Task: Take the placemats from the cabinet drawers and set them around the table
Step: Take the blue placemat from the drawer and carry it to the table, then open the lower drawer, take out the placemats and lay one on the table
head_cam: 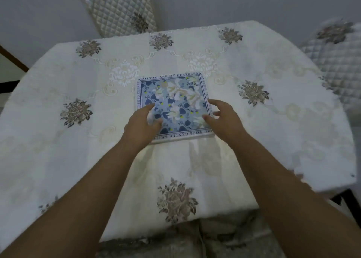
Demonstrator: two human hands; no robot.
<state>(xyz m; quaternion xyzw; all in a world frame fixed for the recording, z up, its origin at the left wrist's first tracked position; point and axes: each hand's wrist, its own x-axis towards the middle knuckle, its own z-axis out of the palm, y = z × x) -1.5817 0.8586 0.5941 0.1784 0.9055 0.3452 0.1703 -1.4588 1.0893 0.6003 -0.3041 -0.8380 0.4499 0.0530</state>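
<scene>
A square stack of placemats (pixel 175 99), blue floral with a lettered white border, lies flat near the middle of the table (pixel 273 140), which is covered by a cream embroidered cloth. My left hand (pixel 142 125) rests on the stack's near left corner, fingers loosely bent over the edge. My right hand (pixel 222 119) hovers at the near right corner with fingers spread and slightly curled, the thumb touching the top mat. Neither hand clearly grips the stack.
A quilted chair back (pixel 117 9) stands behind the table's far edge. Another quilted chair (pixel 338 62) sits at the right side. The cloth hangs over the near edge toward my legs. Grey floor shows beyond the table.
</scene>
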